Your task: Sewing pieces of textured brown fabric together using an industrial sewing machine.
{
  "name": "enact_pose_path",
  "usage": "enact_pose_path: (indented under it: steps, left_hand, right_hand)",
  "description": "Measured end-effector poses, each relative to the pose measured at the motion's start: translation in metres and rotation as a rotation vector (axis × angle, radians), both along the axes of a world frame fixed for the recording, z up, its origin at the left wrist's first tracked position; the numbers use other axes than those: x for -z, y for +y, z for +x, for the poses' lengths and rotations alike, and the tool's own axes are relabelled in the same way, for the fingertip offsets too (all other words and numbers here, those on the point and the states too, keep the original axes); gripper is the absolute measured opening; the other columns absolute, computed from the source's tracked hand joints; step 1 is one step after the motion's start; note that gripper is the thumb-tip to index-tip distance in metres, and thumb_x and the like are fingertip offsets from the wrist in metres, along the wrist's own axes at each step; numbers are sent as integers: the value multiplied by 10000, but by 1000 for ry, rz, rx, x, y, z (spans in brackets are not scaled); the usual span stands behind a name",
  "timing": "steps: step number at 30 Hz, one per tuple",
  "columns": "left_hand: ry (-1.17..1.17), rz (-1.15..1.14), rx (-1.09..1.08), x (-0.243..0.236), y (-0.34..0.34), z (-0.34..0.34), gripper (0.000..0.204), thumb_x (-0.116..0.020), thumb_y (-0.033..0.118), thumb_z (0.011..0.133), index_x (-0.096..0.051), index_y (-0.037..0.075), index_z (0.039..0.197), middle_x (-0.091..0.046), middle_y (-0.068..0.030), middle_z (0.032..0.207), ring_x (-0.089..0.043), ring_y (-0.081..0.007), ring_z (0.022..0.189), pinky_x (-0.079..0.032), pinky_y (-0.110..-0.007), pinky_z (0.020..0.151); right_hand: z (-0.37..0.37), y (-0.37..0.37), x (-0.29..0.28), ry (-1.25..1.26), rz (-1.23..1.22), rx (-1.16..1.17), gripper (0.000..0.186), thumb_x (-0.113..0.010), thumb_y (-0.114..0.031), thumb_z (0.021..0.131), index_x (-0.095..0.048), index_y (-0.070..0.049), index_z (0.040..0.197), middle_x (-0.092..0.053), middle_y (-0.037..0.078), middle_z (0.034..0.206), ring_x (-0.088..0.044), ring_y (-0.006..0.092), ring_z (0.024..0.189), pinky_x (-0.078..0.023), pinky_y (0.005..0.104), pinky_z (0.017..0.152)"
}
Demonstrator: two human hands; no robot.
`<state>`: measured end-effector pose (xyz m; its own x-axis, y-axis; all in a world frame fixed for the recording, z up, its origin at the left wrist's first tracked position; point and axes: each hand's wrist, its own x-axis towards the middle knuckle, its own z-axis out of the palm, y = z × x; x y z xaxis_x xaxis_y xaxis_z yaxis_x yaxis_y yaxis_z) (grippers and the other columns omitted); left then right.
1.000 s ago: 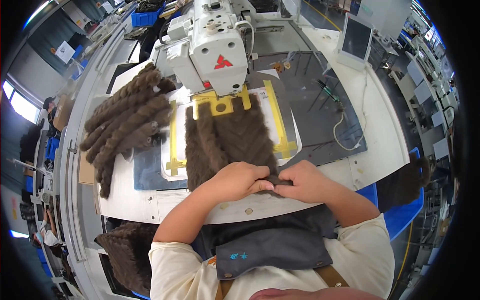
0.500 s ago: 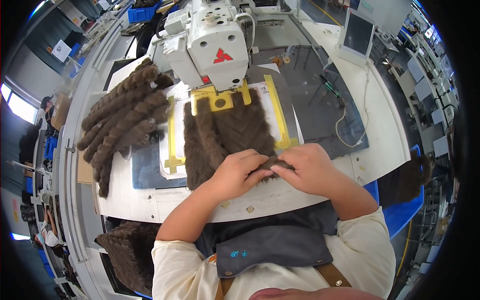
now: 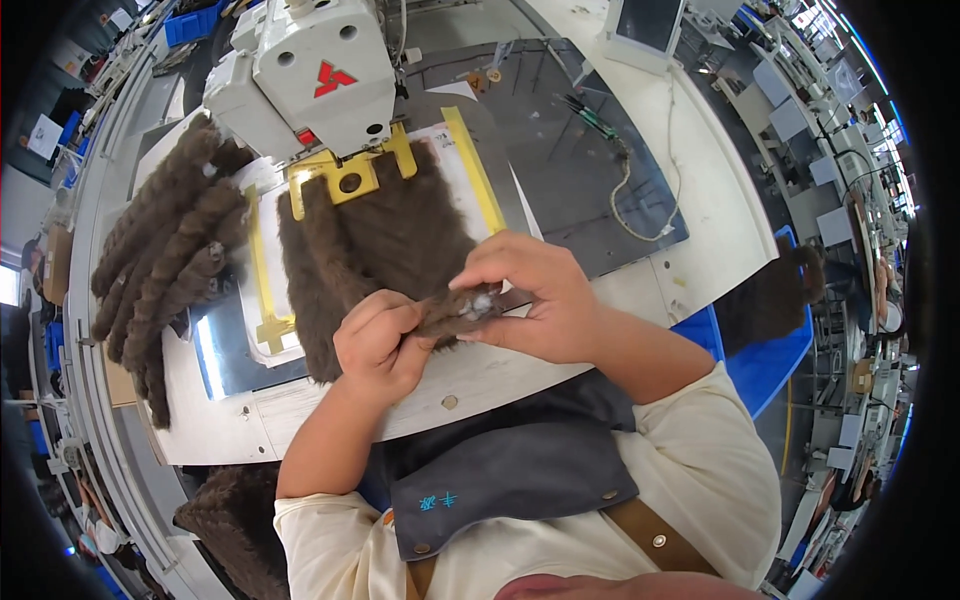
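Brown plush fabric lies under the sewing machine head, its far edge beneath a yellow clamp plate. My left hand is closed, pinching the fabric at its near edge. Thumb and fingers of my right hand grip the same near edge farther right. Between my hands the edge is raised and bunched, and a whitish patch shows on it near the right fingertips. I cannot tell whether that patch is lining or loose fibre.
Several rolled brown plush strips are piled at the left. A green-handled tool with a pale cord lies right of the machine. Beyond it stands a screen. A blue bin with brown plush is at the right, below table height.
The view has shifted, so the machine and table appear farther left. My hands have moved apart and turned the fabric edge up, bringing the whitish patch into sight.
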<state>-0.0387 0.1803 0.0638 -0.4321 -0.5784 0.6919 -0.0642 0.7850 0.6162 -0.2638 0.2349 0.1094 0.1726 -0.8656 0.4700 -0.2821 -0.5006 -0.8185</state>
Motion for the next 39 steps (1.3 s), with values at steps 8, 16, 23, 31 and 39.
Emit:
enact_pose_path:
  steps: [8,16,23,31,39]
  left_hand:
    - [-51,151,73,-4,0,4,194,-799,45,853,-617,-10,896,-647,-128,834,-605,-246,688,-488,-305,630]
    - [-122,553,-149,-16,-2,-9,298,-648,19,962,-621,-7,1258,-636,-146,824,-625,-311,715,-499,-338,678]
    - [-676,290,-29,-15,-62,3,521,-547,-107,864,-638,61,1349,-691,-213,1109,-664,-429,1050,-541,-479,897]
    - [-839,-124,-72,-2,-136,-5,568,-632,-91,737,-674,40,1289,-671,-133,1315,-656,-353,1112,-529,-452,980]
    - [-840,-342,-127,8,-154,-16,129,-627,63,820,-643,50,947,-697,-111,1023,-673,-284,827,-550,-406,796]
  right_hand:
    - [2,-11,3,33,-59,-35,340,-919,-81,752,-737,-40,1036,-729,89,939,-685,226,812,-542,323,712]
    - [-13,-78,14,153,350,155,270,-843,-188,863,-692,17,953,-660,91,775,-571,171,664,-467,306,619]
    - [-15,-174,58,436,307,81,304,-816,-241,877,-710,31,957,-658,147,717,-602,223,658,-492,362,645]
    - [-2,-227,61,639,314,97,286,-797,-295,847,-748,-21,910,-739,186,892,-709,408,927,-557,477,807]
    - [-6,-245,64,629,302,126,365,-848,-354,761,-717,-33,876,-747,187,905,-719,401,951,-568,474,830]
